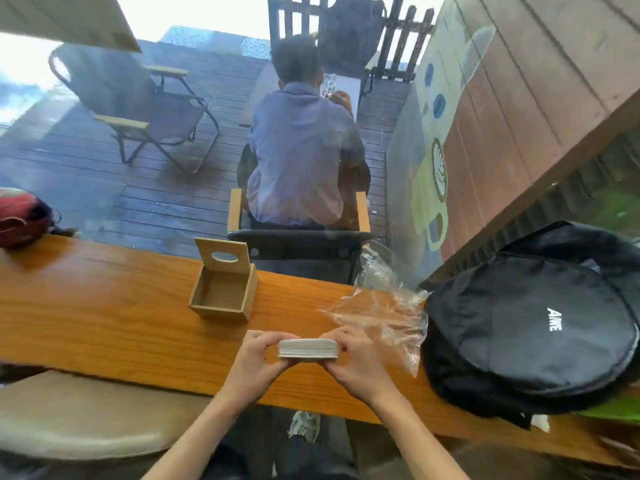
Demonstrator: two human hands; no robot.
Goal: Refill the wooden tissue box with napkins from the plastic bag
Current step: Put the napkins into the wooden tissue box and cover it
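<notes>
While a stack of napkins waits between two hands, the refill at this counter stands about half done, by my reckoning.

Hands: the left hand [258, 358] and the right hand [353, 355] pinch the napkin stack [308, 348] at its two short ends, fingers curled close around it, thumbs nearest the person.

Stack: white, squared up, held level just above the wooden counter [104, 306], near its front edge and in front of the box.

Handling: likely light and soft; the loose sheets would fan or slip if squeezed from one side only, so a grip at both ends, pressing inward, looks the safest hold.

Box: the wooden tissue box [223, 294] sits on the counter beyond the hands, its lid [223, 256] with an oval slot tipped up at the back; inside shows bare, no napkins.

Bag: the plastic bag [381, 311] lies crumpled and flat to the right of the stack, against a black backpack [530, 327]; whether any napkins remain inside I cannot tell.

Next: the stack probably needs lowering flat into the box without snagging the walls.
</notes>
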